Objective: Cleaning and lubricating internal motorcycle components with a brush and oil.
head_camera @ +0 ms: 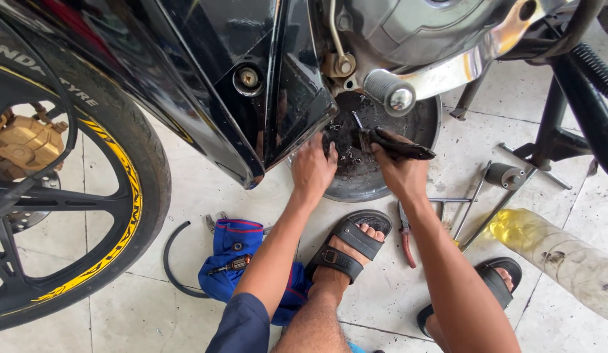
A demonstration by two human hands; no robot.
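Note:
I crouch beside a black motorcycle [206,78] on a tiled floor. My left hand [313,168] reaches under the edge of the black fairing, with its fingers over a dirty round metal pan [382,180] below the engine. My right hand [398,171] is closed on a pair of dark-handled pliers [395,144], held over the same pan. Small bits of debris lie in the pan. What my left fingers touch is hidden under the fairing.
The front wheel [75,196] with a yellow rim stripe fills the left. A blue cloth with a screwdriver [233,261], a black rubber ring [170,261], red-handled pliers [406,235], a wrench [477,196], a yellowish plastic bottle [552,252] and my sandalled feet [349,245] are on the floor.

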